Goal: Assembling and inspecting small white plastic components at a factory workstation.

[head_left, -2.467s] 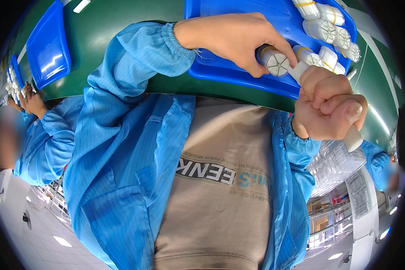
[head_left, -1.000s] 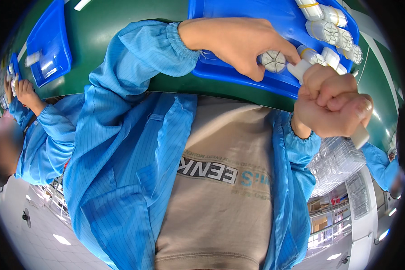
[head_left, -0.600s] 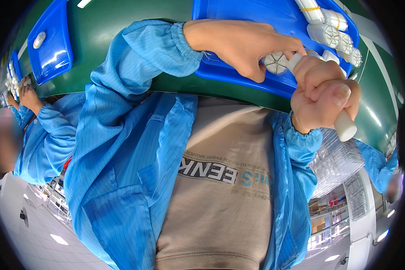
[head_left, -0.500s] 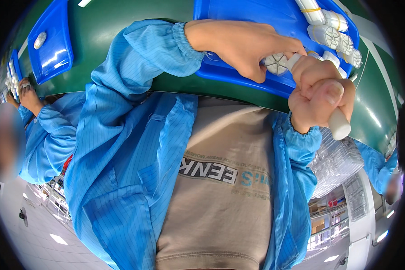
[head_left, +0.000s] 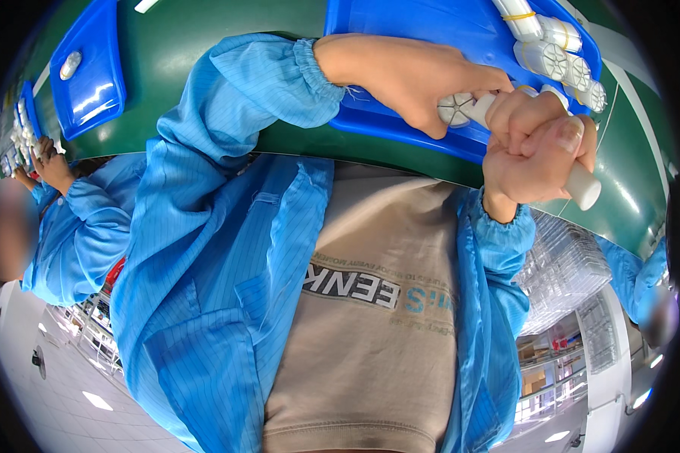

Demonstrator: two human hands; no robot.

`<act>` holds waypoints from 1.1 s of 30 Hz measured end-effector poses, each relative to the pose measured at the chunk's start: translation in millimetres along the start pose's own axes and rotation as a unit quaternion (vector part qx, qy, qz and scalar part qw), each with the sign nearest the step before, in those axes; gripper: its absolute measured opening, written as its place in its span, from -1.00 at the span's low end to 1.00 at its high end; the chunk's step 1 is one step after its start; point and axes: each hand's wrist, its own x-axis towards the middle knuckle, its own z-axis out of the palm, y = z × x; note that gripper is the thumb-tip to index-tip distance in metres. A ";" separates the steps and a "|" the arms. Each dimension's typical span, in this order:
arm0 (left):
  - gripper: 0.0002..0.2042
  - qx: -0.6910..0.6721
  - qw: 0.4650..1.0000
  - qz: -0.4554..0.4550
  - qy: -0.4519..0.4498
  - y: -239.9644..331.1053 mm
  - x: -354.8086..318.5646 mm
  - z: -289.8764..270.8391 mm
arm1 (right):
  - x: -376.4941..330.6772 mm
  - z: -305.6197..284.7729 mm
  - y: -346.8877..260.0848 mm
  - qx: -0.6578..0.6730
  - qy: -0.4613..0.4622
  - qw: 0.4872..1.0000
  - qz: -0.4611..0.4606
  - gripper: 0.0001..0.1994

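Observation:
From the left, my left hand [head_left: 419, 79] reaches across the near edge of a blue tray [head_left: 397, 137]. Its thumb and fingers close around a short white bundle whose round end [head_left: 455, 110] is split into wedge-like segments. My right hand [head_left: 536, 147] makes a fist around a smooth white rod [head_left: 584, 188]. One end of the rod sticks out below the fist, while the other end meets or overlaps the bundle's segmented face; whether it presses in I cannot tell. My fingers hide the rod's middle and most of the bundle.
Several white bundles [head_left: 545, 60], some with yellow bands, lie at the tray's right side. Farther left, a second blue tray [head_left: 91, 90] on the green table [head_left: 196, 75] holds one white bundle [head_left: 70, 66]. A co-worker's hands [head_left: 51, 164] handle white pieces at the far left.
My right hand has tilted and shifted slightly: the rod's upper end moved left onto the bundle's face, and its lower end swung up and right. My left hand stays nearly still.

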 end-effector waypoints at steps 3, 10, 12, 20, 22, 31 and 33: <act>-0.31 0.033 0.992 0.104 0.064 -11.9 0.6 10.5 | -7.8 -15.9 -4.2 0.123 0.068 0.989 -0.050 -0.64; -0.37 0.047 0.988 0.118 0.090 -10.9 1.5 6.3 | -12.7 -49.9 -57.2 0.133 0.111 0.974 -0.149 -0.52; -0.39 0.117 0.978 0.125 0.117 -10.2 1.2 7.8 | -14.5 -47.4 -55.9 0.130 0.118 0.972 -0.157 -0.52; -0.58 0.176 0.958 0.109 0.200 -11.5 -7.0 5.9 | -11.6 -36.5 -30.8 0.042 0.124 0.991 -0.032 -0.61; -0.60 0.173 0.952 0.125 0.219 -12.7 -6.7 6.4 | -11.1 -28.3 -14.1 0.055 0.162 0.985 -0.033 -0.61; -0.56 0.128 0.974 0.072 0.172 -14.8 -2.6 10.7 | 3.1 -20.6 12.9 0.091 0.071 0.989 -0.094 -0.74; -0.60 0.137 0.970 0.094 0.179 -18.2 -1.9 11.7 | 3.5 -17.3 15.0 0.104 0.066 0.988 -0.094 -0.73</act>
